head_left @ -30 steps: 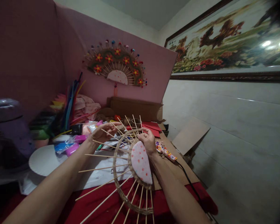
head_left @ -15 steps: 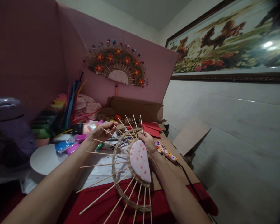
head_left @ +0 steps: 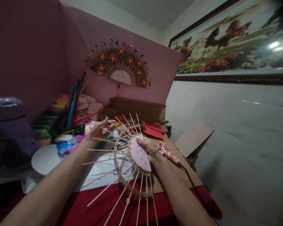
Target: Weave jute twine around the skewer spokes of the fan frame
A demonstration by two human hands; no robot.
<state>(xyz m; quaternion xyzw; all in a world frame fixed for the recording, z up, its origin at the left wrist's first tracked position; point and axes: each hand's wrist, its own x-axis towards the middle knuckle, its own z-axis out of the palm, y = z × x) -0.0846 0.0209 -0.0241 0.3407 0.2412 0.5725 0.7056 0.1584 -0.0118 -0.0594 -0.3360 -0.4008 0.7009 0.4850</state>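
My right hand [head_left: 149,149] grips a half-round fan frame by its spotted pink fabric centre [head_left: 139,157], with the thumb on top of the cloth. Thin wooden sticks [head_left: 101,160] fan out from that centre. A twine-wrapped arc [head_left: 119,175] crosses them partway along. At the upper left of the frame is my left hand [head_left: 103,129], its fingers extended near the stick ends. It appears to hold nothing, though some fingers are partly behind the sticks.
A flower-patterned glue gun [head_left: 168,153] with a black cord lies on cardboard [head_left: 188,174] at right. Red sheets [head_left: 153,130] lie behind it. A finished fan [head_left: 119,67] hangs on the pink board. Bagged materials [head_left: 68,146], a white disc [head_left: 44,159] and a purple container [head_left: 10,131] stand left.
My right hand has shifted from the frame's upper end onto the fabric centre, the thumb now lying across it. The frame has turned and risen slightly. My left hand has moved slightly left.
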